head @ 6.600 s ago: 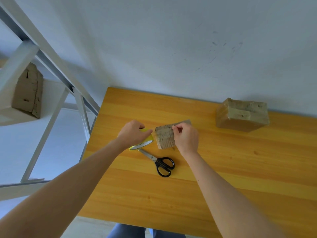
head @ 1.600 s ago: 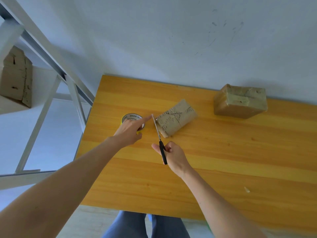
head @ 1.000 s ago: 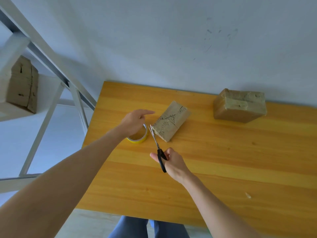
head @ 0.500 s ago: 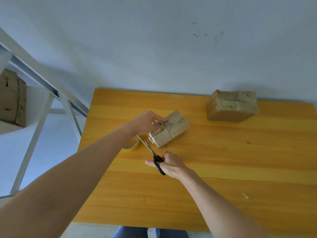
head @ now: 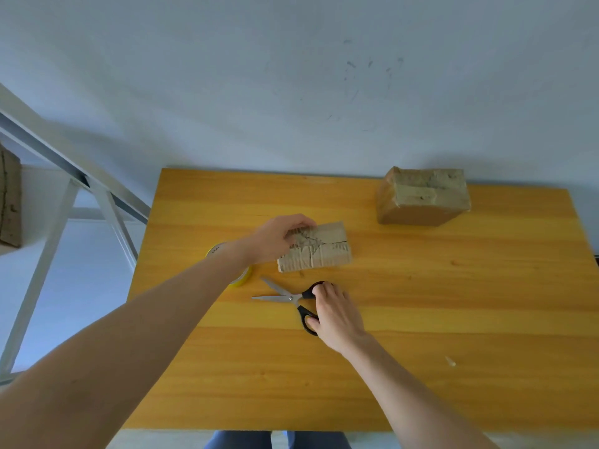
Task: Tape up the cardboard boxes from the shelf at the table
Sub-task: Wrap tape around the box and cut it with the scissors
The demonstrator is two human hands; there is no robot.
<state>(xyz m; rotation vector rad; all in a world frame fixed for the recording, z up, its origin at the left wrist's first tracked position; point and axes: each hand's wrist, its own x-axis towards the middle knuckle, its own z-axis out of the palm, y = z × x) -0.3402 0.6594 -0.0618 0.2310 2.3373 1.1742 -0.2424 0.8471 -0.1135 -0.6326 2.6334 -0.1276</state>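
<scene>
A small taped cardboard box point(head: 321, 251) lies flat near the middle of the wooden table point(head: 421, 367). My left hand point(head: 275, 238) grips its left end, fingers curled over the far edge. Black-handled scissors point(head: 291, 298) lie on the table just in front of the box, blades apart and pointing left. My right hand point(head: 334, 314) rests on their handles, fingertips at the loops. A yellow tape roll point(head: 241, 277) lies left of the box, mostly hidden under my left wrist.
A bigger taped cardboard box point(head: 421, 197) stands at the back right of the table, near the wall. A white metal shelf frame point(head: 64, 176) is to the left, with another cardboard piece point(head: 9, 202) on it. A small scrap point(head: 450, 361) lies at front right.
My left hand moved from the tape roll onto the small box and turned it. My right hand lowered the scissors flat onto the table, blades now pointing left.
</scene>
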